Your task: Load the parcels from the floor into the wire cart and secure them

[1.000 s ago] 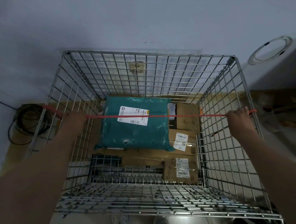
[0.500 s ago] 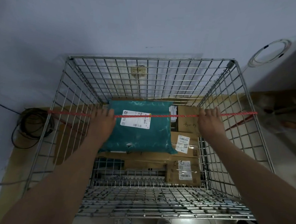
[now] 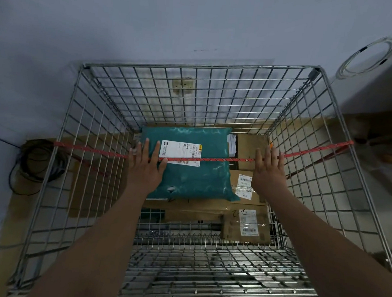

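Note:
A wire cart [image 3: 202, 67] stands against the wall, seen from above. Inside lie a teal mailer bag [image 3: 197, 178] with a white label and several brown cardboard parcels [image 3: 245, 224] beside and under it. A red rope [image 3: 212, 159] runs taut across the cart from its left wall to its right wall. My left hand [image 3: 147, 163] lies flat with straight fingers over the rope at the teal bag's left edge. My right hand [image 3: 269, 169] lies flat with straight fingers over the rope above the brown parcels on the right.
A coil of black cable [image 3: 38, 161] lies on the floor left of the cart. A white cable loop [image 3: 368, 58] hangs on a pale surface at the upper right. A wall socket [image 3: 182, 85] shows behind the cart's far wall.
Both hands left the cart's side walls and slid inward along the rope to the middle. Their fingers have straightened out.

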Demonstrator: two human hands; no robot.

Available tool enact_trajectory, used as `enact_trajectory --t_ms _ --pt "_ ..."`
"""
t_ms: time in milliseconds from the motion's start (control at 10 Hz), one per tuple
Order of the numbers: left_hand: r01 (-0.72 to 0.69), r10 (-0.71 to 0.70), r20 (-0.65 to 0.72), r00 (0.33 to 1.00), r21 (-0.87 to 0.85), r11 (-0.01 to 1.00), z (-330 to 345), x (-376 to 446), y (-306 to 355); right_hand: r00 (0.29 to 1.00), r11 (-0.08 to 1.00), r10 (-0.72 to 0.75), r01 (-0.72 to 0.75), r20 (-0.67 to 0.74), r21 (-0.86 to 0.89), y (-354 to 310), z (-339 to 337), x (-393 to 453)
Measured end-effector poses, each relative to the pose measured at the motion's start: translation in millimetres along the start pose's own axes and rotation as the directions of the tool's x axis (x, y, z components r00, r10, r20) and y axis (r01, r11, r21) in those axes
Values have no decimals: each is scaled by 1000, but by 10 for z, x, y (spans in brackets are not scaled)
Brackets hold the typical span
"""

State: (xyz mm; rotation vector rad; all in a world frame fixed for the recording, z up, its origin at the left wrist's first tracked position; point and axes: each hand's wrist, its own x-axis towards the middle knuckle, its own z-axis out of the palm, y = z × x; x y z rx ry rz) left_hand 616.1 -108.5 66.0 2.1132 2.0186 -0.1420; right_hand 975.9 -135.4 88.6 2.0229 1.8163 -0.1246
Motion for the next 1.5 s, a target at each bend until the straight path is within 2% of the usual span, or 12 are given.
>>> enact_trajectory --t_ms 200,300,400,500,700,900,1000,1200,1300,1500 --pt "-3 3 -42 999 4 1000 116 53 -33 997 1000 -21 22 73 -14 -14 5 86" --pt "12 -12 -10 1000 8 1000 52 89 4 998 1000 -30 31 60 -5 -31 -64 92" --pt "25 -25 -46 999 0 1000 -126 94 53 1000 998 -5 7 -28 60 -73 -230 83" --pt "32 -33 -76 997 -12 999 -313 53 112 999 995 14 -9 -50 97 -123 -428 9" --pt "-29 31 -117 993 19 999 -576 -143 292 992 986 -19 39 -122 160 -161 -636 -186" --pt "-93 86 -157 984 -38 995 -592 -439 745 991 961 -74 100 -107 256 -414 -795 -421" --pt "-98 92 -127 988 -43 994 -595 -473 856 989 953 -120 139 -84 268 -482 -890 -481" --pt "-105 106 39 994 -23 994 -590 -451 766 991 954 -130 132 -24 271 -454 -893 -571" --pt "-113 114 43 993 -28 993 -680 -478 730 992 949 -127 128 -23 287 -442 -940 -668" --pt "-94 96 99 990 -25 995 -1259 -573 795 988 938 -129 149 -84 314 -387 -1363 -778"
